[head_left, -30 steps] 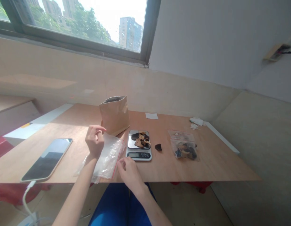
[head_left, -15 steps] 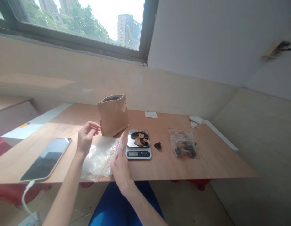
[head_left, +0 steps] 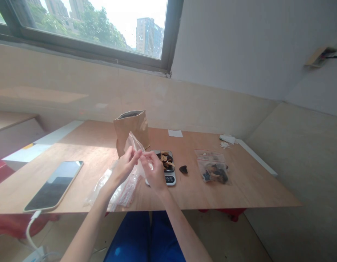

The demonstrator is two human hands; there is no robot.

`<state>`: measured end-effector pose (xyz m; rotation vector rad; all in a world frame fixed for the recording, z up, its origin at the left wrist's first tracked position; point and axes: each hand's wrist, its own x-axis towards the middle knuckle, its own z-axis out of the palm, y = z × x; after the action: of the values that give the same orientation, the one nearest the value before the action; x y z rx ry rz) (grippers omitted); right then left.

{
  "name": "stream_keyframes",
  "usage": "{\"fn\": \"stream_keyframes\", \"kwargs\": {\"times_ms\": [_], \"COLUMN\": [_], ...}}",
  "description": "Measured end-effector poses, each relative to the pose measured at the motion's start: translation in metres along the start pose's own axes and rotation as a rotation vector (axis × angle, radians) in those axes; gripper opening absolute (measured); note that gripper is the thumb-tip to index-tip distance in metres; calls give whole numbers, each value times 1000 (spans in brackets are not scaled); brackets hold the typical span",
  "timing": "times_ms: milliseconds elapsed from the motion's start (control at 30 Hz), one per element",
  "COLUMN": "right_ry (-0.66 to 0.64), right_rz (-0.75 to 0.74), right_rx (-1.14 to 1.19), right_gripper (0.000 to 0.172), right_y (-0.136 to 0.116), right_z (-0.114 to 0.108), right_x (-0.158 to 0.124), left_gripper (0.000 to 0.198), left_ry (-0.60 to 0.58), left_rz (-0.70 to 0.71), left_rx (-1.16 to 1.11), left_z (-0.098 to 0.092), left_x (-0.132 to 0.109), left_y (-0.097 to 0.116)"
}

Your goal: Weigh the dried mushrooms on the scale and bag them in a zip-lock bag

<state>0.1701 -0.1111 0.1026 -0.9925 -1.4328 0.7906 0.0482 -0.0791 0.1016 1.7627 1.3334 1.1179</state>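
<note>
Between my two hands a clear plastic zip bag (head_left: 135, 141) is held up in front of the brown paper pouch. My left hand (head_left: 127, 163) pinches its edge, and my right hand (head_left: 154, 169) grips it close by, fingertips almost meeting. More clear zip bags (head_left: 113, 193) lie in a pile on the table below my left hand. Partly behind my right hand is a small digital kitchen scale (head_left: 171, 179), with dried dark-and-tan slices (head_left: 166, 160) on its plate. One loose dark slice (head_left: 183, 169) lies to the scale's right.
The open-topped brown paper pouch (head_left: 130, 125) stands behind my hands. A filled zip bag of dried slices (head_left: 215, 173) lies at the right. A phone (head_left: 55, 185) with a plugged-in cable rests at the left. White paper (head_left: 175, 133) and crumpled scraps (head_left: 227, 139) lie at the back.
A clear zip bag has been lifted off the pile. My left hand has moved right and my right hand up, so both now hold it. The remaining bags have shifted on the table.
</note>
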Motion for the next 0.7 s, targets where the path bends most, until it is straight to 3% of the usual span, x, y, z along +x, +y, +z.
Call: {"fn": "stream_keyframes", "kwargs": {"times_ms": [67,167,233,400,467,567,700], "right_ry": [-47,-18,-11,184,113,-36,-6], "right_rz": [6,38,68,188,210,114,-22], "right_rx": [30,131,168,95,96,-121,-591], "right_gripper": [24,14,19,21,20,13,10], "right_y": [-1,1,6,19,22,28,43], "right_z": [-6,-13,-19,-51,-66,-88,-112], "right_x": [3,6,9,22,24,21,8], "left_gripper": [33,31,30,33,33,33,33], "left_ry": [3,51,67,219,264,313,350], "left_rz": [7,37,41,-1,-18,-53,-111], "left_rx": [-30,-4,39,99,96,69,82], "left_z": [7,16,18,8,4,3,7], "left_x": [0,-1,-3,-4,-3,-1,1], "left_y": [3,8,12,19,22,26,26]}}
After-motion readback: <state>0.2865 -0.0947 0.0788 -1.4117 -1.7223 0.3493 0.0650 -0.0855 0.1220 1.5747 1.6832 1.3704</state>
